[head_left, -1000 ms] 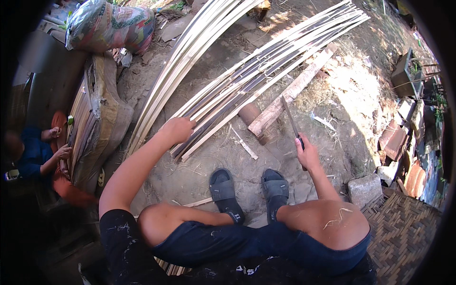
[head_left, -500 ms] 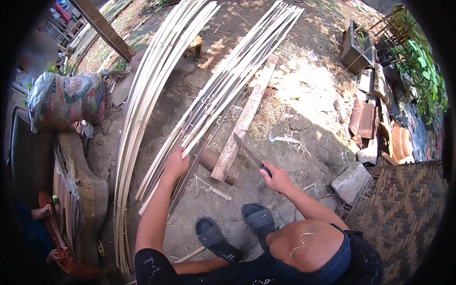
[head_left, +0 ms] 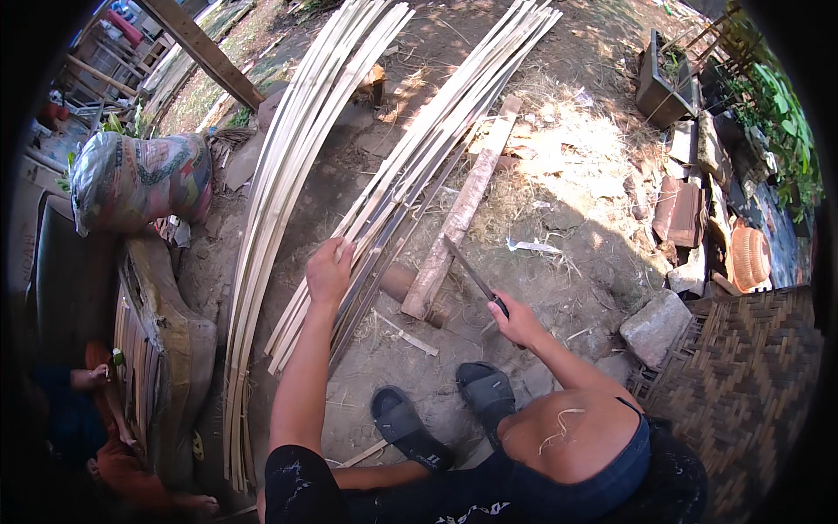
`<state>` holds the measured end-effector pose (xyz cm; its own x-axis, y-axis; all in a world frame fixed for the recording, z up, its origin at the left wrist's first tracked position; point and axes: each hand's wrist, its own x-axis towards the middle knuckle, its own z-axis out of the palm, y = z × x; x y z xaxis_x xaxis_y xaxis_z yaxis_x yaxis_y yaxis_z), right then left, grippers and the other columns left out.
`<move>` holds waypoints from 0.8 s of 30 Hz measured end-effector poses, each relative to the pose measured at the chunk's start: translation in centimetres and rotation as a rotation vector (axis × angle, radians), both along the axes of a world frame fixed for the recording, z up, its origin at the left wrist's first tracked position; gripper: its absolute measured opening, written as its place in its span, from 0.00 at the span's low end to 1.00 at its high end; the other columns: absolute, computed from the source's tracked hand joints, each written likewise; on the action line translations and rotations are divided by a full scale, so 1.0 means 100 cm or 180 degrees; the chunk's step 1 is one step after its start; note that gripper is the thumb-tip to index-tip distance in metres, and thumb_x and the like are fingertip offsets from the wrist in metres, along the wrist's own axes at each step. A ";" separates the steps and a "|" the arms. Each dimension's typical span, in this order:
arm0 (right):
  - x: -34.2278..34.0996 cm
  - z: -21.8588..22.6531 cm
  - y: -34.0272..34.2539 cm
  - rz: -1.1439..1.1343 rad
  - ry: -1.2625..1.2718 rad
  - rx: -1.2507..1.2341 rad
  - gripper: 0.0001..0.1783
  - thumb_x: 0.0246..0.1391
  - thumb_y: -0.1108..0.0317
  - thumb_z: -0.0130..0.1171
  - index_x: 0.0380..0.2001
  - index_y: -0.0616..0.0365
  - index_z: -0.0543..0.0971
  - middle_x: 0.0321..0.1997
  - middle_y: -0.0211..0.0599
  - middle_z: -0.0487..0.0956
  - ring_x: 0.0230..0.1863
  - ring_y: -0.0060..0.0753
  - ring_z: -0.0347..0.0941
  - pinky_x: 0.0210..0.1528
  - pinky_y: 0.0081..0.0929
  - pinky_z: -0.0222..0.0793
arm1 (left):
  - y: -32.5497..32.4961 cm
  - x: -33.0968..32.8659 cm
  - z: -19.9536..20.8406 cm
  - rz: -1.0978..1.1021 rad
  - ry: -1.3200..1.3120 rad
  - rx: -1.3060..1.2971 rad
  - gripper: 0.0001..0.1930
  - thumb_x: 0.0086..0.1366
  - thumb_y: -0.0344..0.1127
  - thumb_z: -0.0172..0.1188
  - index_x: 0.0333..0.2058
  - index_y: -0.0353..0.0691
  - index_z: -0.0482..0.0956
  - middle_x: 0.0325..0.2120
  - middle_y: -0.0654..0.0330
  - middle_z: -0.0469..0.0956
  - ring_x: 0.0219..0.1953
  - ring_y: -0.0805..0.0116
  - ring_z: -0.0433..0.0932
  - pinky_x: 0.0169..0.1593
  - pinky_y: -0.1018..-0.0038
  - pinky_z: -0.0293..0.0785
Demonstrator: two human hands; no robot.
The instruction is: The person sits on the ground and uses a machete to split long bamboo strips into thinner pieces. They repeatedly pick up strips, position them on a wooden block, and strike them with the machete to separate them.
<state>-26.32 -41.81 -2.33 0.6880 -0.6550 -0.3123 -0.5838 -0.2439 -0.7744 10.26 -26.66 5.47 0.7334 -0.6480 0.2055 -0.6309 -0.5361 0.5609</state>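
Note:
My left hand (head_left: 329, 269) is closed on the lower part of a bundle of long, pale bamboo strips (head_left: 410, 148), which runs away from me toward the far right. Several dark strips (head_left: 360, 301) lie along the bundle's right side. In my right hand (head_left: 517, 320) is a knife (head_left: 471, 267) with a black handle, its narrow blade pointing forward and left. The blade tip is close to the right edge of a rough wooden plank (head_left: 463, 210); I cannot tell if they touch. Left of my left hand lies a second bundle of pale strips (head_left: 278, 205).
The plank's near end rests across a short log (head_left: 400, 281). A stuffed sack (head_left: 144, 182) stands at left, above a worn wooden block (head_left: 179, 349). Another person's hand (head_left: 90, 377) shows at lower left. At right are a stone (head_left: 656, 328) and a woven bamboo mat (head_left: 742, 393).
My left hand has moved forward along the bundle. The pale strips now lie closer together, with the dark ones more to their right. My right hand still holds the knife; the view has shifted slightly.

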 end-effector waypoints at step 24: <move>0.030 0.068 0.076 0.2240 -0.0289 0.1183 0.21 0.57 0.62 0.62 0.50 0.60 0.73 0.36 0.47 0.81 0.36 0.45 0.80 0.43 0.38 0.75 | -0.155 -0.097 -0.047 0.0025 0.1905 0.0729 0.18 0.69 0.51 0.55 0.37 0.43 0.84 0.39 0.50 0.83 0.45 0.49 0.81 0.49 0.57 0.75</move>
